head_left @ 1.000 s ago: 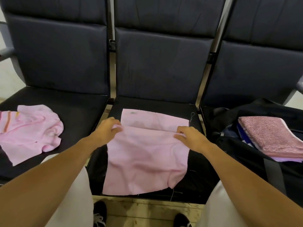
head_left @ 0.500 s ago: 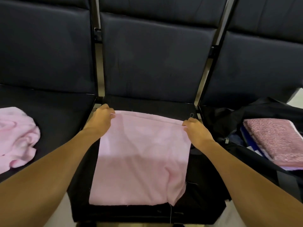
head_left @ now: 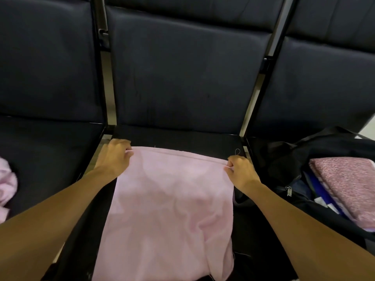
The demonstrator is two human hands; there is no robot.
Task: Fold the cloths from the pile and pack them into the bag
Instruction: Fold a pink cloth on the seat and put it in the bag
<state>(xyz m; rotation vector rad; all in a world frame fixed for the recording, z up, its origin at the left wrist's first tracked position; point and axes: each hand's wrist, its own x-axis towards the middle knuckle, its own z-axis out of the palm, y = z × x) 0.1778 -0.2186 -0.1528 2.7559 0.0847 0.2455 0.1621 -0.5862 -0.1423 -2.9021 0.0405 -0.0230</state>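
A pale pink cloth (head_left: 168,209) lies folded double on the middle black seat (head_left: 182,138), its far edge lined up near the seat back. My left hand (head_left: 114,157) pinches the far left corner. My right hand (head_left: 239,171) pinches the far right corner. On the left seat, the crumpled pink pile (head_left: 6,185) shows only at the frame's edge. A black bag (head_left: 288,159) stands open on the right seat, with a folded speckled pink cloth (head_left: 347,183) on top of other folded cloths inside.
Three dark padded chairs stand side by side with metal posts (head_left: 257,94) between the backrests. The pink cloth's near edge hangs over the front of the middle seat.
Both hands carried the near edge of the pink cloth away from me and laid it onto the far edge, closing the fold. The view shifted right and closer.
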